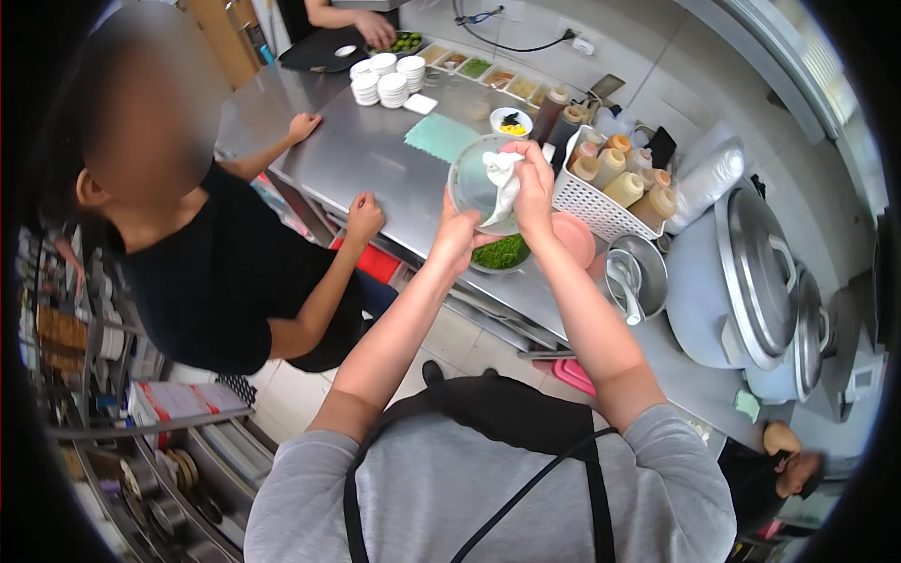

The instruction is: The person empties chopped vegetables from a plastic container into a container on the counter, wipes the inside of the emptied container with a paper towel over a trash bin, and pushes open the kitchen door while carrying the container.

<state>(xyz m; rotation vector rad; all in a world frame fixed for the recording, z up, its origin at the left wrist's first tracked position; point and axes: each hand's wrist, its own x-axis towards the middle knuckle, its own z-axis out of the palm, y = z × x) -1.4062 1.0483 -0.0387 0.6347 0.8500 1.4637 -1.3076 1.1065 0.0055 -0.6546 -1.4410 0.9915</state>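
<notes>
In the head view, your left hand (455, 239) is closed on the lower edge of a clear round container (472, 186), which you hold up in front of you, tilted, above the counter (352, 155). Your right hand (533, 183) is at the container's far right side, fingers curled, gripping a crumpled white cloth (504, 176) that lies across the container; it may be paper rather than fabric, as the picture is too soft to tell.

Just below your hands, partly hidden by them, is a heap of chopped greens (504, 253) in a bowl. Next to your right forearm you have a pink round piece (573, 240), then a metal pot (659, 281) with a ladle (623, 274) in it. Beyond it stands a white basket (601, 208) filled with squeeze bottles (610, 167). Past the container sit a small white bowl (495, 119) and a pale green sheet (438, 138). At your left, a person in a black shirt (202, 281) stands by the counter.
</notes>
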